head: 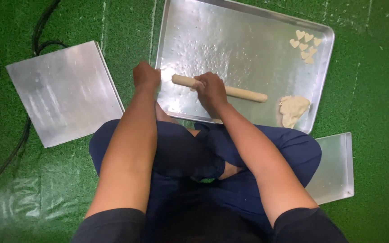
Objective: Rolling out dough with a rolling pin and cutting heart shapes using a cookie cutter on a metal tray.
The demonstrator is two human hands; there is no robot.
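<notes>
A wooden rolling pin [244, 93] lies across the near part of a large metal baking tray [230, 31]. My right hand [210, 89] is closed over the pin near its left end. My left hand [146, 75] is a fist at the tray's left rim, just beside the pin's left tip; whether it touches the pin I cannot tell. A lump of pale dough [292, 109] sits in the tray's near right corner. Several small heart-shaped dough pieces [305, 43] lie in the far right corner.
I sit cross-legged in dark blue trousers on green artificial turf [374, 90]. A square metal sheet [66, 92] lies to the left, a smaller metal tray [336, 168] under my right knee. Black cables [37, 38] run along the left side.
</notes>
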